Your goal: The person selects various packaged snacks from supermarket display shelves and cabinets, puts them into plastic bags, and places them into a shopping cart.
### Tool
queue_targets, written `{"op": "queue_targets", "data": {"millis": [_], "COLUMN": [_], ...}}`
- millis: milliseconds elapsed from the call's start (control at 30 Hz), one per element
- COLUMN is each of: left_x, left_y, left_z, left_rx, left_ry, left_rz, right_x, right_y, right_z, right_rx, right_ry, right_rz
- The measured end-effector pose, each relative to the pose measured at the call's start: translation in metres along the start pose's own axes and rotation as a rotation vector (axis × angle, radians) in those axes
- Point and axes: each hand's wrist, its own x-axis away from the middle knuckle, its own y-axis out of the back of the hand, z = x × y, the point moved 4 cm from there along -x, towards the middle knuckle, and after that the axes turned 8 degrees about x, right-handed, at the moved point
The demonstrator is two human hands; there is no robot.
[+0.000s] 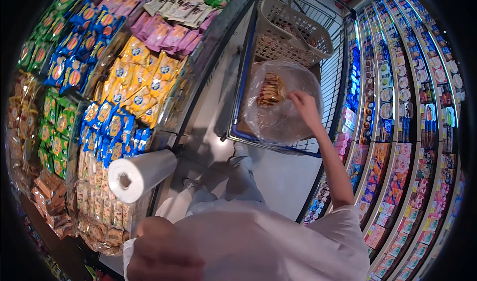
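Observation:
My right hand [300, 100] is at the right side of a clear plastic bag [287, 122] in the shopping cart, with fingers bent near the bag's opening; whether they pinch the film is unclear. Inside the bag lie several small wrapped snacks [271, 90], just left of the hand. Behind the bag stands a beige perforated plastic basket [290, 53] with more packets in it. My left hand [164, 258] is a blur low in front of my shirt; its fingers cannot be made out.
The wire shopping cart [275, 145] stands in the aisle ahead. On the left, a bin display holds yellow packets [138, 76] and blue packets [111, 120], with a roll of clear plastic bags [149, 171] at its edge. Shelves of boxed goods [400, 165] line the right.

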Motion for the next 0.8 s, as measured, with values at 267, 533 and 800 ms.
{"op": "queue_targets", "data": {"millis": [267,533,800], "left_x": [0.167,0.191,0.171], "left_y": [-0.113,-0.130,-0.113], "left_z": [0.370,0.433,0.435], "left_rx": [-0.674,-0.736,-0.668], "left_ry": [0.683,1.279,0.986], "left_rz": [0.825,1.003,0.899], "right_x": [-0.024,-0.027,-0.055], "right_y": [-0.059,-0.052,-0.063], "right_z": [-0.062,-0.091,-0.107], "right_rx": [0.582,0.591,0.138], "right_ry": [0.400,0.436,0.332], "right_rz": [0.384,0.506,0.014]}}
